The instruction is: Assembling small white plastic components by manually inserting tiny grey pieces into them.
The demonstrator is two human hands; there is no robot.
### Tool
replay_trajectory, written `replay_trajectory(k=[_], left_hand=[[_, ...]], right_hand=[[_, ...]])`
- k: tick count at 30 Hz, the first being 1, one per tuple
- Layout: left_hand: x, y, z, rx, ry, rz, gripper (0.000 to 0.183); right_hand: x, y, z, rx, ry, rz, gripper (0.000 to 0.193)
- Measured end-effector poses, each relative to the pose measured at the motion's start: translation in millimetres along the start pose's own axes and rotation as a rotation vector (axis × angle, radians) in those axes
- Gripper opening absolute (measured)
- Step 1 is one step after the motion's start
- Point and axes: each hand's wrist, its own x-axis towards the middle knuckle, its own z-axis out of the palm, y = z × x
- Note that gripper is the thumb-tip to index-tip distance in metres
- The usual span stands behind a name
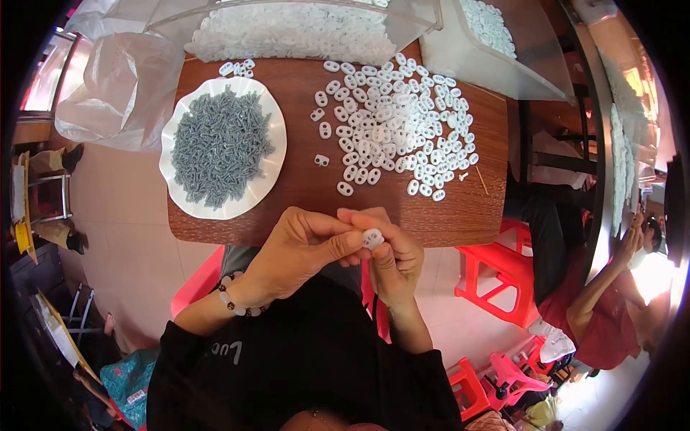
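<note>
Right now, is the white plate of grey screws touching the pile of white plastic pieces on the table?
Apart. The head view shows bare brown table between the white plate and the pile of white plastic pieces.

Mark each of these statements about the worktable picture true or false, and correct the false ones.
1. The white plate holds grey screws. True.
2. Both hands hold one small white plastic piece between them. True: the left hand and right hand meet on it, just below the table's near edge.
3. The loose white pieces on the table lie left of the plate. False: they lie to its right.
4. The table is glass. False: it is brown wood.
5. The bead bracelet is on the right wrist. False: it is on the left wrist.
</note>
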Motion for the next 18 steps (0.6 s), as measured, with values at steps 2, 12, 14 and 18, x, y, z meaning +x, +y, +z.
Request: replay_trajectory(k=[2, 12, 14, 18], left_hand=[[5, 0, 1, 0.033, -0.01, 0.048, 0.021], [17, 1, 12, 0.0, 0.018, 0.018, 0.023], [19, -2, 12, -0.036, 0.009, 0.021, 0.024], [21, -7, 15, -0.058, 0.011, 0.034, 0.023]], right_hand=[[4, 2, -6, 0.014, -0.023, -0.019, 0.046], [8, -14, -11, 0.093, 0.072, 0.096, 0.055], [9, -19, -9, 0.067, 0.069, 0.095, 0.049], [8, -25, -7, 0.049, 0.113, 0.12, 0.044]])
